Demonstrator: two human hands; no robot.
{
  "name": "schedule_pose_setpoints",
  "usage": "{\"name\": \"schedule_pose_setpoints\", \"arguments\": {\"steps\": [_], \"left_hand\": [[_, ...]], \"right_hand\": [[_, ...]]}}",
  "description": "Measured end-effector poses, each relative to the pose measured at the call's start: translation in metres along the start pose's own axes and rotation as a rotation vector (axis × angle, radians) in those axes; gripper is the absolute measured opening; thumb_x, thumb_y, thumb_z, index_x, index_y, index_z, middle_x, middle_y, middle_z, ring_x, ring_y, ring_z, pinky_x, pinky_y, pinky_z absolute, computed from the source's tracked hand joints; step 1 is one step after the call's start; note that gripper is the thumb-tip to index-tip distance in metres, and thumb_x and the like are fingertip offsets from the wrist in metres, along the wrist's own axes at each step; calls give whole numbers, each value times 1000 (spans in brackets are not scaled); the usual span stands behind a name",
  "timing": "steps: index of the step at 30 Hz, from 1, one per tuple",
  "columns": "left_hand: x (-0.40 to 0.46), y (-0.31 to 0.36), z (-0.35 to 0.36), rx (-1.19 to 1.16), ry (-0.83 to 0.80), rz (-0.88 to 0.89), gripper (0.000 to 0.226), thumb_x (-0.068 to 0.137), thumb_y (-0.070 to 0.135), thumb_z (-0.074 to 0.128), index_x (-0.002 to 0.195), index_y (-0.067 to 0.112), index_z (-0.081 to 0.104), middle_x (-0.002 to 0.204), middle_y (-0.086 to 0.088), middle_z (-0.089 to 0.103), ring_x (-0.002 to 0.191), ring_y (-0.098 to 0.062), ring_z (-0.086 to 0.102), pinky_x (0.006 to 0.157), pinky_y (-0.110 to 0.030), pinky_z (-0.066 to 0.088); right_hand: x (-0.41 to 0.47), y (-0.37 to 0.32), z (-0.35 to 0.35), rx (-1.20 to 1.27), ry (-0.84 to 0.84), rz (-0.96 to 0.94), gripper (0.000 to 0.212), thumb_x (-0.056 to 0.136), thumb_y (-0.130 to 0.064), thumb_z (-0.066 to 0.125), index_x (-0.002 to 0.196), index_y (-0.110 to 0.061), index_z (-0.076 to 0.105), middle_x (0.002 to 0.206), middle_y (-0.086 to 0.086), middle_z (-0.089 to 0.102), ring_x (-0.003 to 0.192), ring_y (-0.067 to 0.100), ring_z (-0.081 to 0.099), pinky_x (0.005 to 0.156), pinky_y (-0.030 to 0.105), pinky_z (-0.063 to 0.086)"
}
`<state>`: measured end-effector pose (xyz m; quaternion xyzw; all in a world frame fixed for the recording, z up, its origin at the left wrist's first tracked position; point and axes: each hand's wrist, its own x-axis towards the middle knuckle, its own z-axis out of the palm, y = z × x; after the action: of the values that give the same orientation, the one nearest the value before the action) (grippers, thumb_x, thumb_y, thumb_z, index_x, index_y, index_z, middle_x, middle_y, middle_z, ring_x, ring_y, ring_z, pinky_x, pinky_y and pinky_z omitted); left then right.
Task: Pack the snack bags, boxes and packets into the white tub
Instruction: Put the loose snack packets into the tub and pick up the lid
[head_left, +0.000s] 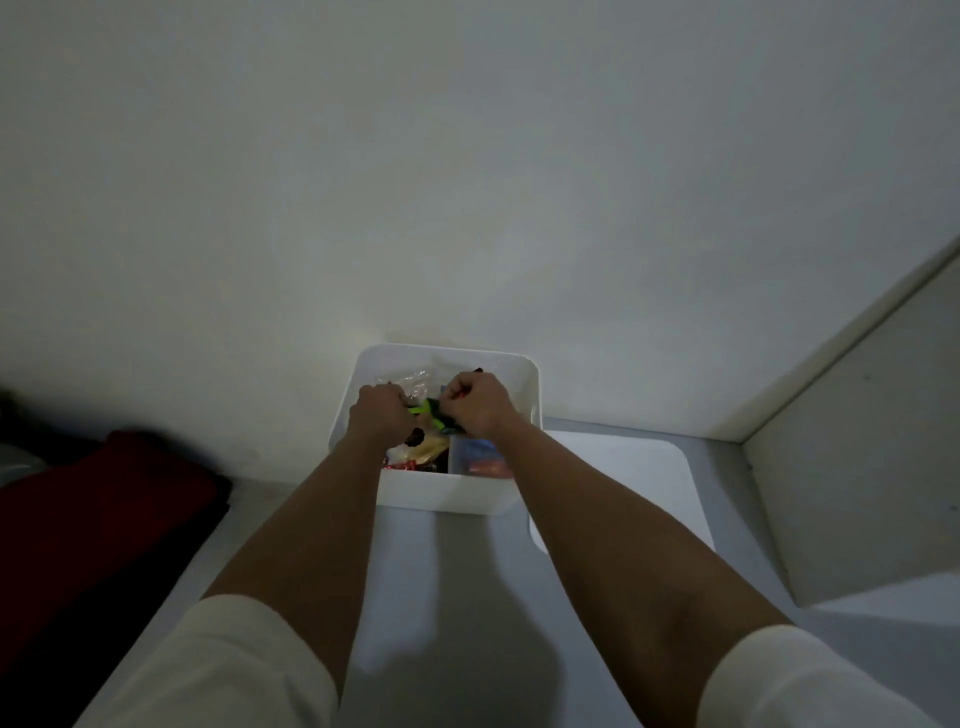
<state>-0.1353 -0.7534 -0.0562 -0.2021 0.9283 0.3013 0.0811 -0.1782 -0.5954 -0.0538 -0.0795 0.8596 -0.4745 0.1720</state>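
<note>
Reaching into the white tub (447, 499) w/ both hands, arms stretched fwd, cream sleeves pushed up at the elbows. Left hand (378, 410) curled shut around one end of a green packet (427, 410); right hand (478, 402) fisted on the other end, so the packet is pinched between the two, held just above the tub's contents, roughly mid-tub. Tub sits on a pale surface (457, 582), its back wall touching or v. near the white wall (467, 182) behind. Inside, already packed: clear crinkly bag (410, 378) at the back left, yellowish packet (431, 448) near front left under the left wrist, blue/red packet (480, 457) in a translucent box at front right. Exact labels too dim + blurry to read. White lid (639, 483) lies flat just beside the tub on the right, its edge tucked behind the right forearm. Dark red cloth (104, 509) at far left, well apart from tub. Lighting low overall.
</note>
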Motion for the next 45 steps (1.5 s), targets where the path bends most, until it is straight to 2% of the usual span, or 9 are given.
{"name": "schedule_pose_setpoints", "arguments": {"steps": [3, 5, 13, 25, 28, 32, 37, 40, 45], "left_hand": [[2, 1, -4, -15, -53, -55, 39, 80, 15, 73, 118, 9, 67, 119, -12, 68, 112, -32, 63, 93, -36, 51], [11, -5, -1, -15, -51, -70, 40, 91, 21, 66, 127, 6, 61, 129, -15, 63, 120, -33, 59, 97, -36, 46], [23, 10, 11, -120, -51, -52, 29, 89, 24, 65, 108, 3, 71, 117, -17, 70, 109, -33, 64, 91, -35, 49], [-8, 149, 113, -135, -172, 220, 31, 88, 32, 60, 116, 21, 65, 123, -5, 67, 114, -27, 62, 99, -33, 46], [-16, 173, 145, 60, -170, 255, 35, 89, 40, 55, 120, 25, 60, 124, -4, 65, 120, -30, 53, 102, -39, 38], [-30, 181, 169, 449, 127, 288, 45, 84, 36, 59, 128, 25, 56, 143, -9, 49, 143, -38, 28, 116, -62, 13], [-36, 173, 207, 465, 183, 522, 41, 80, 30, 61, 118, 18, 63, 123, -10, 59, 118, -36, 51, 87, -45, 44], [-49, 159, 239, 252, -66, 314, 44, 88, 27, 61, 131, 18, 56, 128, -10, 54, 118, -33, 53, 85, -42, 51], [-60, 117, 289, 43, -283, -246, 86, 88, 35, 66, 157, 16, 16, 154, -22, 28, 138, -45, 35, 110, -53, 37]], "right_hand": [[9, 3, 22, -20, -221, 130, 47, 94, -19, 63, 139, -13, 55, 130, 10, 61, 116, 32, 64, 99, 41, 53], [13, 1, 26, -15, -236, 176, 54, 98, -22, 57, 150, -14, 42, 143, 11, 51, 131, 33, 54, 104, 35, 47], [22, 7, -13, -18, 40, 146, 29, 89, -7, 62, 116, -7, 72, 125, 10, 69, 112, 23, 64, 91, 25, 48], [-37, 98, -138, 9, 432, 216, 23, 90, -13, 57, 105, -16, 75, 110, 0, 75, 102, 18, 67, 87, 23, 47], [-52, 135, -168, -29, 448, 277, 20, 91, -16, 57, 101, -16, 74, 103, 0, 75, 97, 19, 68, 79, 24, 46], [-69, 193, -203, -75, 473, 390, 22, 94, -21, 54, 100, -13, 74, 95, 2, 74, 94, 22, 69, 75, 23, 44], [-82, 267, -225, -124, 398, 539, 23, 92, -22, 59, 110, -14, 71, 112, 7, 72, 107, 28, 67, 80, 27, 47], [-84, 305, -224, -163, 251, 666, 51, 90, -30, 62, 138, -12, 55, 138, 12, 58, 125, 32, 57, 98, 35, 47], [-88, 341, -210, -137, 155, 781, 76, 88, -37, 64, 152, -14, 31, 145, 17, 46, 130, 38, 49, 102, 43, 46]]}}
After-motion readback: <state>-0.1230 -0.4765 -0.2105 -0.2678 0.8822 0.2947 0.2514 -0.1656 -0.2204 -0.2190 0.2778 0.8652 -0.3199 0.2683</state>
